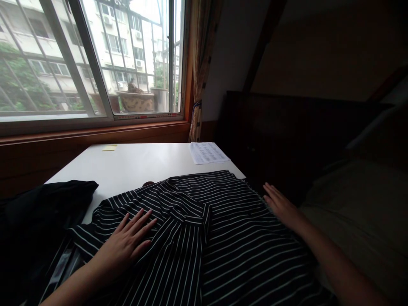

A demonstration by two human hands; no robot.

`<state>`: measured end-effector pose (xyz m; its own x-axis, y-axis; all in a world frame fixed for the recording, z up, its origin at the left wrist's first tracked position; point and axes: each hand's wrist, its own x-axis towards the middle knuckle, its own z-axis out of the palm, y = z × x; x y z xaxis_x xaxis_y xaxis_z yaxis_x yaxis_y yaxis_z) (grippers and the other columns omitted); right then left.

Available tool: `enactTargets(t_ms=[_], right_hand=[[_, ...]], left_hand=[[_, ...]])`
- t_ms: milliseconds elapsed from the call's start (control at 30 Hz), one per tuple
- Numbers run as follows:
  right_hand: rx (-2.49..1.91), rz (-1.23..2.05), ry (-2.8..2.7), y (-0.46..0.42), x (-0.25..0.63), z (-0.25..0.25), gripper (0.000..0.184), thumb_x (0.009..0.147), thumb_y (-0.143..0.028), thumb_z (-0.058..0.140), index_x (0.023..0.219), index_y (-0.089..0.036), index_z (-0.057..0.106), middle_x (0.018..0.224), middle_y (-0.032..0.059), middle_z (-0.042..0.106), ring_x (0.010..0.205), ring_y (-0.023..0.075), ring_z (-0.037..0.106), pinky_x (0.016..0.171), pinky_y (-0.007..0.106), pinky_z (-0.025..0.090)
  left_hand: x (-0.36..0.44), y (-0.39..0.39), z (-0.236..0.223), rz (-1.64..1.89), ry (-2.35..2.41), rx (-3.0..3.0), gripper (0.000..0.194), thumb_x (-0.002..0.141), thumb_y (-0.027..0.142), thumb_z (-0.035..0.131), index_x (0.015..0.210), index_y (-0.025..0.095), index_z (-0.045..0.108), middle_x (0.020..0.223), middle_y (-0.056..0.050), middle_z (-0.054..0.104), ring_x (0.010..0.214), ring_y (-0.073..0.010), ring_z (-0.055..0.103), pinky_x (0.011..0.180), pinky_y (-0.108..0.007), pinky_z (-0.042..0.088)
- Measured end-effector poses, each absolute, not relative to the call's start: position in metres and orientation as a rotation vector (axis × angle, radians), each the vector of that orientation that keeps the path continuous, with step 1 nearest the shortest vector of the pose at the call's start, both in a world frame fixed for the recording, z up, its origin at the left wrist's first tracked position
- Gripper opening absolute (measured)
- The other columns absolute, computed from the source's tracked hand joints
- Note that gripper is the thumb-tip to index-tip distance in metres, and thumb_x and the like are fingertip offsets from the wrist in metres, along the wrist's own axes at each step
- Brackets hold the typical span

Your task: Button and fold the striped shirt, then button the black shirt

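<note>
The striped garment (236,229), black with thin white lines, is spread over the near part of the white table (143,159), directly beneath the left hand (129,240) and to the left of the right hand (282,208). Its right side is laid slantwise, from the far middle toward the near right, and is bordered by the right hand, which is clearly the nearer one to that edge; whether the cloth is touched there cannot be told. Its long axis appears to be run from near to far, though the near end is cut off from view. A folded section with lines running near to far is lain across the middle, just right of the left hand. The grip of the left hand is held flat on the cloth, fingers slightly spread, with nothing pinched; the grip of the right hand is likewise extended, fingers side by side, with nothing seen held. Dark cloth (47,204) is heaped at the left, and printed sheets (208,153) and a yellow note (109,148) are placed on the far part. Beyond the window, a patterned planter (137,102) is seen, in which dry, brownish plant matter is contained.
</note>
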<state>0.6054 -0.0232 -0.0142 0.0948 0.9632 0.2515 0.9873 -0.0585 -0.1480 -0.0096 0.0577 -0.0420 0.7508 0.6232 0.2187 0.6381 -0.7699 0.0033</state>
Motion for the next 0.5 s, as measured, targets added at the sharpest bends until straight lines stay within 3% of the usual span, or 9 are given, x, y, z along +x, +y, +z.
enactTargets(t_ms=[133,200,333,500], right_hand=[[-2.003,0.071,-2.018,-0.053,0.567,-0.014,0.053,0.102,-0.05,0.031,0.148,-0.028,0.047,0.153,0.0053,0.05,0.145,0.0257,0.041,0.121,0.047,0.033],[-2.003,0.067,-1.98,-0.067,0.566,-0.02,0.051,0.099,-0.052,0.039,0.144,-0.03,0.051,0.15,0.0061,0.052,0.141,0.0276,0.045,0.12,0.047,0.035],[-2.156,0.024,-1.686,-0.087,0.599,-0.035,0.045,0.085,-0.055,0.055,0.118,-0.028,0.068,0.115,0.0103,0.071,0.106,0.0318,0.069,0.097,0.046,0.055],[-2.278,0.244,-1.37,-0.096,0.621,-0.043,0.043,0.073,-0.058,0.062,0.097,-0.024,0.069,0.082,0.0072,0.075,0.077,0.029,0.074,0.069,0.038,0.059]], left_hand=[[-0.011,0.044,-0.033,-0.286,-1.028,-2.854,0.063,0.102,0.054,0.045,0.158,0.04,0.02,0.165,-0.001,0.026,0.15,-0.0328,0.03,0.121,-0.061,0.023],[-0.013,0.031,-0.025,-0.267,-0.975,-2.862,0.064,0.102,0.054,0.045,0.158,0.041,0.018,0.164,0.0,0.028,0.149,-0.0326,0.033,0.12,-0.061,0.027],[-0.028,0.007,-0.017,-0.305,-0.879,-2.892,0.064,0.1,0.054,0.048,0.157,0.044,0.02,0.16,0.003,0.038,0.144,-0.0315,0.041,0.117,-0.056,0.037],[-0.062,-0.002,-0.033,-0.333,-0.901,-2.829,0.067,0.098,0.054,0.052,0.157,0.042,0.022,0.158,0.003,0.041,0.141,-0.0294,0.046,0.111,-0.048,0.046]])
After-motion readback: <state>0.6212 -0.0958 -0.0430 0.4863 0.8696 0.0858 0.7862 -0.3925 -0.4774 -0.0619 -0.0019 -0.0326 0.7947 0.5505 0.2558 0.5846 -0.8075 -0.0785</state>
